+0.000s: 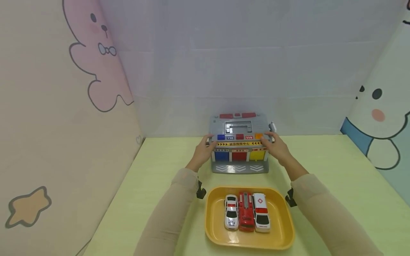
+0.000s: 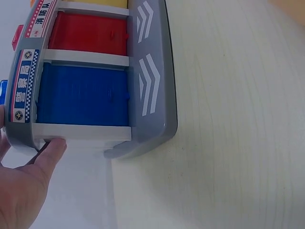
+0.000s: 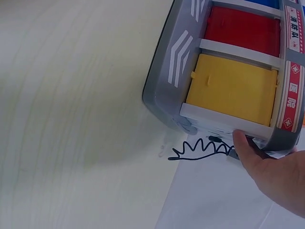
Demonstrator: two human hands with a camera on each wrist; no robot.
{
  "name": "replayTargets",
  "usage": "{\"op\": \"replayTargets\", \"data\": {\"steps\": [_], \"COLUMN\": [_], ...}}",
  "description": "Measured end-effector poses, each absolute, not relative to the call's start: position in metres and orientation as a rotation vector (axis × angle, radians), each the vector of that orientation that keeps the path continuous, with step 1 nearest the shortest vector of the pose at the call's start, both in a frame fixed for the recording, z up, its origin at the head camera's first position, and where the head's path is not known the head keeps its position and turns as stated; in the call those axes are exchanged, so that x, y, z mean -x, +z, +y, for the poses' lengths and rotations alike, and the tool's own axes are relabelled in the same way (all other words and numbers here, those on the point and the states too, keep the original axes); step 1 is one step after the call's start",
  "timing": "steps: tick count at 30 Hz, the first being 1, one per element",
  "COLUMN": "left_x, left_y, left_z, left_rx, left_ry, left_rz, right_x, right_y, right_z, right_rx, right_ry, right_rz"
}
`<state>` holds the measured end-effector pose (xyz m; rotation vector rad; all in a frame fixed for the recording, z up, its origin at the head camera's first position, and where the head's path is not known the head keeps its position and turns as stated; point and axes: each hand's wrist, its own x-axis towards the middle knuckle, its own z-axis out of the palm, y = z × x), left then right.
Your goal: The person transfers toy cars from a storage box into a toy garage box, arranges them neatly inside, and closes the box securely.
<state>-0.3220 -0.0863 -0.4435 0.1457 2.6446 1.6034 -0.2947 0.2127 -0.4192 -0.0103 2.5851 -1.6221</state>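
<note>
A grey toy garage (image 1: 239,167) stands at the back of the table, its blue, red and yellow doors facing the front. My left hand (image 1: 201,151) grips its left end, with the thumb (image 2: 56,149) against the white side wall below the roof edge, beside the blue door (image 2: 83,95). At the opposite end my right hand (image 1: 279,147) holds the roof edge the same way, its thumb (image 3: 242,142) under the overhang near the yellow door (image 3: 232,89). All three doors are down. The fingers behind the roof edge are partly hidden in the wrist views.
Between the forearms, nearer the front, lies a yellow tray (image 1: 250,245) holding a white police car (image 1: 231,212), a red fire truck (image 1: 246,212) and a white ambulance (image 1: 261,213). A black coiled cord (image 3: 200,149) shows by the garage's right end. Cloth-covered walls (image 1: 205,78) surround the table.
</note>
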Motion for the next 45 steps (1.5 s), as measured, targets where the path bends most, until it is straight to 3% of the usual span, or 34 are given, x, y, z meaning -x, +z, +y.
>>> {"op": "replayTargets", "data": {"steps": [45], "left_x": [0.319], "left_y": [-0.444], "left_z": [-0.081], "left_rx": [-0.128], "left_ry": [1.562], "left_rz": [2.695], "right_x": [0.296], "right_y": [-0.409], "right_z": [0.210], "right_rx": [-0.079], "right_ry": [-1.632], "right_rz": [2.537]}}
